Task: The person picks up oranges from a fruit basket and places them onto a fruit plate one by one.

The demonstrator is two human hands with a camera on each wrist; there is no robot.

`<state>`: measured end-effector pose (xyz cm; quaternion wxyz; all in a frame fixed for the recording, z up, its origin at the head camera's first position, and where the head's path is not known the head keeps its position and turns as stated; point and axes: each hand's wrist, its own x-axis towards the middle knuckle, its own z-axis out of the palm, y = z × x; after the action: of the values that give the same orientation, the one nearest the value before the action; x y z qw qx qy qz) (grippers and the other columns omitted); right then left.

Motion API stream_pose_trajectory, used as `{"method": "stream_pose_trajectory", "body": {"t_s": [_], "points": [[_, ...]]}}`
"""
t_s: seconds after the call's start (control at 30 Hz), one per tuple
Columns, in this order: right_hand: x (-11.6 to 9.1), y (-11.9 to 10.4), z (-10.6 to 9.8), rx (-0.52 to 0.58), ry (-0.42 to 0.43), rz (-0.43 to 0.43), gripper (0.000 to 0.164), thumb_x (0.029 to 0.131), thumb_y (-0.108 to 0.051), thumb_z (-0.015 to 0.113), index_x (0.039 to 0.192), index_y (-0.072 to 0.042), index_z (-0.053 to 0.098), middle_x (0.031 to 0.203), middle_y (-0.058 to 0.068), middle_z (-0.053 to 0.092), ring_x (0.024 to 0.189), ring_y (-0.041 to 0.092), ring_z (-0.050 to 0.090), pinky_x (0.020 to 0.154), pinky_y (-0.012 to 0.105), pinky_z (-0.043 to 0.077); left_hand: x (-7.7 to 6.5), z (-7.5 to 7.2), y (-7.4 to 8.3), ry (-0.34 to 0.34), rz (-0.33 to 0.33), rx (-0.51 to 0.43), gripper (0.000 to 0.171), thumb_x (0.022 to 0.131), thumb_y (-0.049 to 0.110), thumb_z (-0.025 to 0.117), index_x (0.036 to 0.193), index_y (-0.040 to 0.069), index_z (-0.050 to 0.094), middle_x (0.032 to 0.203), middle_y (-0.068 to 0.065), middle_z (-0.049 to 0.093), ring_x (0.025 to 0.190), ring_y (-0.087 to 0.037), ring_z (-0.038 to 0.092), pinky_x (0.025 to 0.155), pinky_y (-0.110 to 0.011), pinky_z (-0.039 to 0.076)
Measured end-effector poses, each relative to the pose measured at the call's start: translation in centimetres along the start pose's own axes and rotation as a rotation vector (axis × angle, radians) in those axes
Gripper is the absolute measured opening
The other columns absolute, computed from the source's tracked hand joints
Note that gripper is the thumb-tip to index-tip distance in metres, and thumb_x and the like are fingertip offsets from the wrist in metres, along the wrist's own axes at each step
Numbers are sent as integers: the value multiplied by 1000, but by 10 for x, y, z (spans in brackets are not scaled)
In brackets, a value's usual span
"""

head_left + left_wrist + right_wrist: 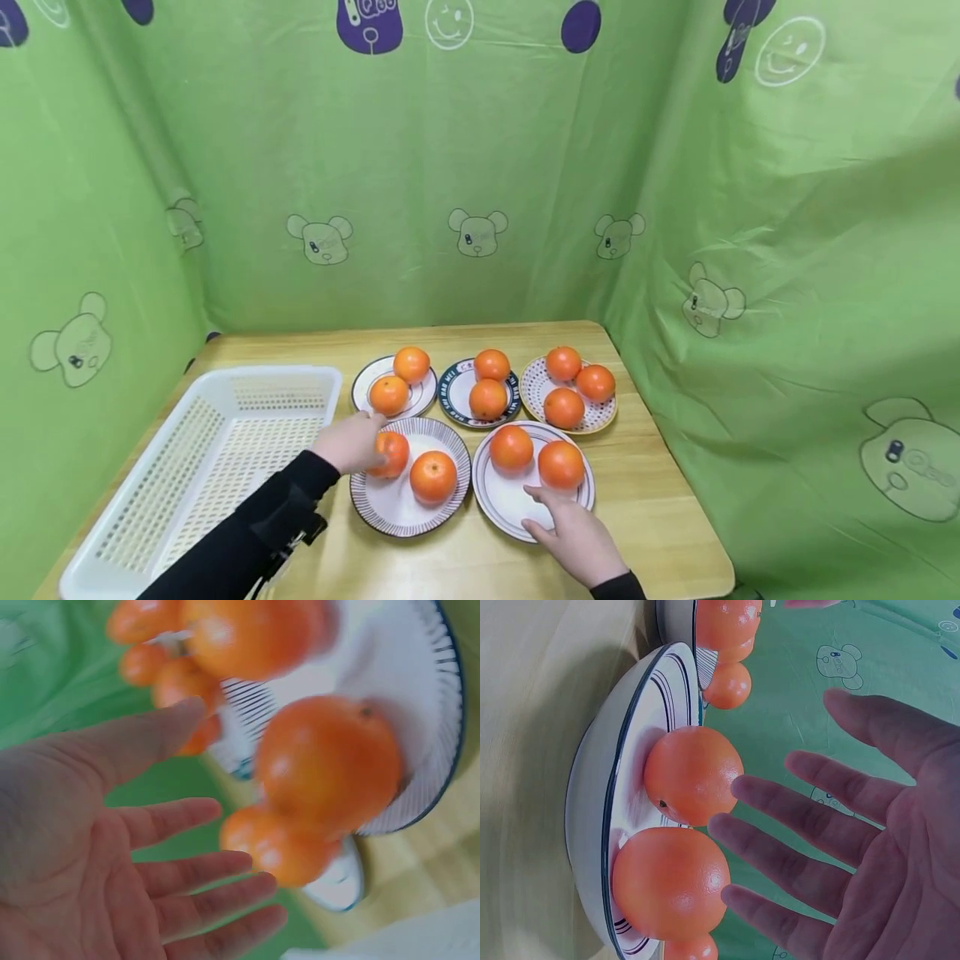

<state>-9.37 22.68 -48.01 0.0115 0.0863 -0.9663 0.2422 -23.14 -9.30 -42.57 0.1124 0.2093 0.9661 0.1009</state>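
My left hand reaches over the left edge of the striped plate, beside an orange fruit that it partly hides in the head view. Its fingers look straight and spread in the left wrist view, apart from the fruit. A second orange fruit lies on the same plate. Above the near edge of the ringed white plate is my right hand, fingers extended and holding nothing. Two orange fruits, one left and one right, sit on that plate just beyond its fingertips.
A white plastic basket stands at the left. Along the back are a small white plate and a dark-rimmed plate, each with two fruits, and a dotted plate with three. Green curtains enclose the wooden table.
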Motion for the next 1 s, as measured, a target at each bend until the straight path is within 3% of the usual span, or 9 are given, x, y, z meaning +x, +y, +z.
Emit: {"method": "stream_pose_trajectory", "body": {"t_s": [0.17, 0.33, 0.47, 0.6, 0.67, 0.9, 1.0], "points": [[2, 0, 2, 1, -1, -6, 41, 84, -35, 65, 117, -10, 61, 108, 4, 65, 102, 22, 60, 83, 41, 48, -45, -27, -2, 177, -2, 87, 59, 72, 32, 76, 118, 1, 57, 107, -22, 61, 93, -36, 60, 67, -50, 51], [2, 2, 5, 4, -16, -6, 45, 85, -40, 63, 117, -10, 61, 111, 4, 64, 105, 22, 59, 87, 42, 46, -92, -25, -9, 288, -81, 114, 58, 74, 36, 73, 116, 0, 57, 101, -22, 62, 83, -37, 62, 61, -49, 50], [2, 3, 6, -7, -11, -3, 43, 84, -37, 65, 118, -10, 61, 113, 3, 63, 106, 21, 58, 88, 41, 46, -119, -6, -15, 258, -210, 48, 57, 78, 38, 70, 116, -2, 56, 99, -24, 61, 80, -40, 61, 59, -50, 49], [3, 4, 7, -12, 1, -27, 41, 84, -33, 66, 117, -9, 61, 113, 3, 64, 105, 21, 59, 87, 40, 46, -130, 20, -20, 165, -311, -38, 60, 81, 44, 66, 118, -2, 55, 102, -26, 61, 84, -42, 60, 60, -51, 50], [4, 3, 8, -8, 5, -41, 41, 84, -32, 66, 117, -8, 61, 113, 3, 64, 104, 22, 59, 86, 41, 47, -134, 34, -21, 139, -320, -56, 59, 81, 42, 66, 117, -3, 55, 102, -27, 61, 84, -43, 60, 61, -52, 51], [3, 1, 9, 2, -38, -22, 45, 85, -39, 63, 119, -10, 60, 114, 5, 64, 105, 23, 59, 86, 42, 46, -146, 79, -23, 285, -309, -82, 46, 78, 23, 70, 109, -7, 55, 80, -20, 62, 55, -24, 57, 45, -34, 49], [3, 1, 10, 8, -53, -13, 48, 85, -43, 61, 120, -10, 59, 115, 5, 63, 106, 24, 58, 87, 43, 46, -145, 88, -25, 281, -366, -103, 46, 77, 15, 69, 114, -6, 52, 79, -15, 60, 54, -18, 54, 46, -31, 47]]}}
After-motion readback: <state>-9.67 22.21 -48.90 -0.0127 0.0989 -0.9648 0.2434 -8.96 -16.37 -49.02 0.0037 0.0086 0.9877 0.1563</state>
